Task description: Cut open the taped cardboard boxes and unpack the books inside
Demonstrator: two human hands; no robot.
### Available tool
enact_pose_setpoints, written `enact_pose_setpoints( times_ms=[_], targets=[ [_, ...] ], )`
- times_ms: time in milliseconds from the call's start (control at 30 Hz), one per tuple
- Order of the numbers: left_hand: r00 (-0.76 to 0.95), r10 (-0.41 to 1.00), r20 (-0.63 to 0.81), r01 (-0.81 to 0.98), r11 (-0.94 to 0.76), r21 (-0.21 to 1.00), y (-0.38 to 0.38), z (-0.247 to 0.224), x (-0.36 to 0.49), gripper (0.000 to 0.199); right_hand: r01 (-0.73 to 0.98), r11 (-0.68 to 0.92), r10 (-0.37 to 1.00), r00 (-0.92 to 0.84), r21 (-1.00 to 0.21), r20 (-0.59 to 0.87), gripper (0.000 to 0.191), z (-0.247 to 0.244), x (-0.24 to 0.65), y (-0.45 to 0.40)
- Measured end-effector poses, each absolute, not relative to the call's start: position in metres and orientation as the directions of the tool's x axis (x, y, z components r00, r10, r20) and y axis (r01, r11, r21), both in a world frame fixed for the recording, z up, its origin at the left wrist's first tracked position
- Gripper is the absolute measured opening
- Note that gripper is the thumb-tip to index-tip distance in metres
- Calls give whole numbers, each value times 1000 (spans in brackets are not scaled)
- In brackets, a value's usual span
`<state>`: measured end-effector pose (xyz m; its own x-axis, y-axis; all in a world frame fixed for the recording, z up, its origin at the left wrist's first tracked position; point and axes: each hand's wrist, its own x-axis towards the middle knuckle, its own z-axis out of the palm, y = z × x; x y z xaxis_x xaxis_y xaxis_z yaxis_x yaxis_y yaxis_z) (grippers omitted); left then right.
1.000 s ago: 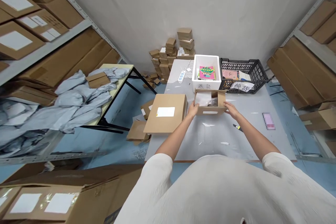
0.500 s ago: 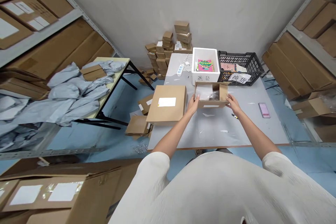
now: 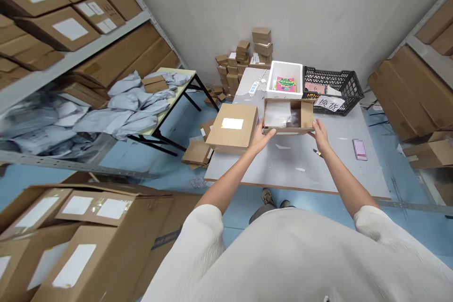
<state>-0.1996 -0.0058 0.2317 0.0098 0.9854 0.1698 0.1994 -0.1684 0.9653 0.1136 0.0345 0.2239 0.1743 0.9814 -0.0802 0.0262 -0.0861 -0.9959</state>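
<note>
An open cardboard box (image 3: 306,115) is tilted toward me in front of the two bins, between my hands. Inside it lie a white flat item (image 3: 277,114) and some clear plastic wrap (image 3: 294,118). My left hand (image 3: 261,139) grips the box's near left corner, thumb along the front edge. At the right end, my right hand (image 3: 320,134) has its fingers against the box's side. Left of the box sits a larger closed carton (image 3: 226,134) with a white label. A small black and yellow cutter (image 3: 317,153) lies near my right hand.
A white foam bin (image 3: 271,80) and a black plastic crate (image 3: 354,92) stand at the back of the grey table (image 3: 269,170). A phone (image 3: 360,149) lies on the right. Grey parcels (image 3: 130,104) cover a side table; a big carton (image 3: 141,245) stands lower left.
The open box has tilted up so its inside faces me more. My left hand has shifted under its near left corner. The view has turned left and down.
</note>
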Motion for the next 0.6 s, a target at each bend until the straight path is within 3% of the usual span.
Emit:
enact_pose_setpoints(
  times_ms=[300, 600],
  targets=[
    [-219, 926, 306, 366, -213, 906, -31, 255, -229, 90, -27, 25, 997, 80, -999, 23, 75, 248, 71, 41],
    [-405, 840, 362, 464, -152, 873, -54, 270, -336, 97, -60, 86, 990, -107, -994, 92, 74, 262, -63, 53]
  ],
)
